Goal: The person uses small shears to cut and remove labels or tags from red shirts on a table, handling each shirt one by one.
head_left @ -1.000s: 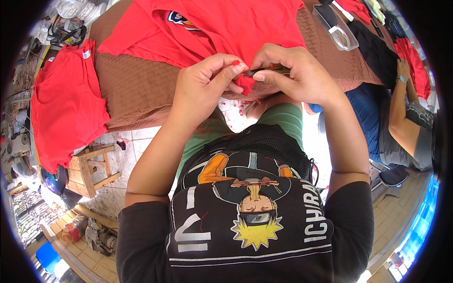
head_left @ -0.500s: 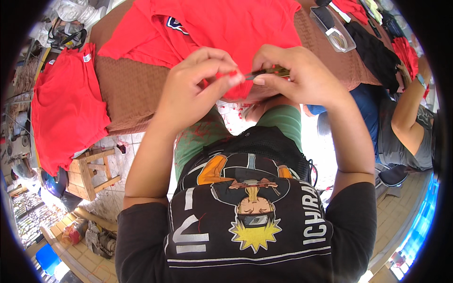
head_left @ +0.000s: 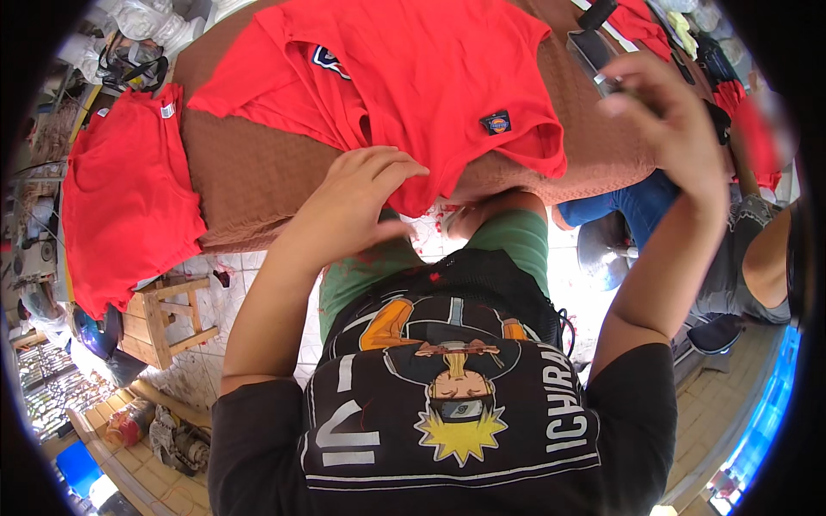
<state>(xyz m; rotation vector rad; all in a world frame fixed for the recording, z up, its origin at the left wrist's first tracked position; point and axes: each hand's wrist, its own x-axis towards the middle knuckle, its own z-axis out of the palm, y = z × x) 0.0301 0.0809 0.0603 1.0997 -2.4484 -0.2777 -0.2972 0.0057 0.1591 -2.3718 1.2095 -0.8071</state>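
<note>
My left hand (head_left: 357, 193) hovers over the near edge of the red garment (head_left: 430, 77), its thumb apart from the curved fingers and nothing between them. Stretched out to the upper right, my right hand (head_left: 675, 125) is slightly blurred. Its thumb and forefinger stand apart beside a clear plastic tray (head_left: 585, 47), which it partly covers. No snips can be made out in it. The garment lies spread on a brown-covered table (head_left: 249, 172), its near part hanging over the edge. A small dark label (head_left: 496, 123) shows on it, and a dark-and-white patch (head_left: 329, 62) farther left.
Another red sleeveless garment (head_left: 129, 198) hangs over the table's left end, above a wooden stool (head_left: 163, 322). At right sits another person, whose arm (head_left: 766, 258) is partly visible. A red scrap (head_left: 434, 277) lies on my dark clothing.
My hands have parted. The right one, which held small brass-coloured thread snips, has swung up and right to the tray; the left has dropped slightly and released the red cloth.
</note>
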